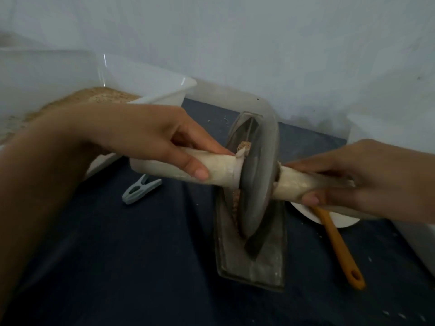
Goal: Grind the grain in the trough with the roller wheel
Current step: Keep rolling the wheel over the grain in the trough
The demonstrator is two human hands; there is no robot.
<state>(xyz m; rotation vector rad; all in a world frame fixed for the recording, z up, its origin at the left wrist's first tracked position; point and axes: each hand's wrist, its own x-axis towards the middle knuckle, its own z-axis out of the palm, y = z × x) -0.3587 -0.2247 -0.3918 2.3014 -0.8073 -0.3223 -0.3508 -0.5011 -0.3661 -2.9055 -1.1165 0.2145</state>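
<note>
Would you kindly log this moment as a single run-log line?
step: grinding | left hand: grips handle | right hand: grips handle | roller wheel: upright in trough | grain: beside wheel

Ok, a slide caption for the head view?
Both hands grip the roller wheel, grinding grain in the trough.

A grey metal roller wheel [255,177], a thin disc, is seen standing on its edge in a long, narrow grey trough [253,260]. The trough is laid on a dark blue surface, running from near the viewer away toward the pale wall. A pale wooden axle [221,169] is passed through the wheel's centre and sticks out level on both sides. Light brown, coarsely crushed grain [236,203] is seen in the trough's groove, just beside the disc's left face, with more behind the wheel. The trough's near end is dusted with pale powder.
</note>
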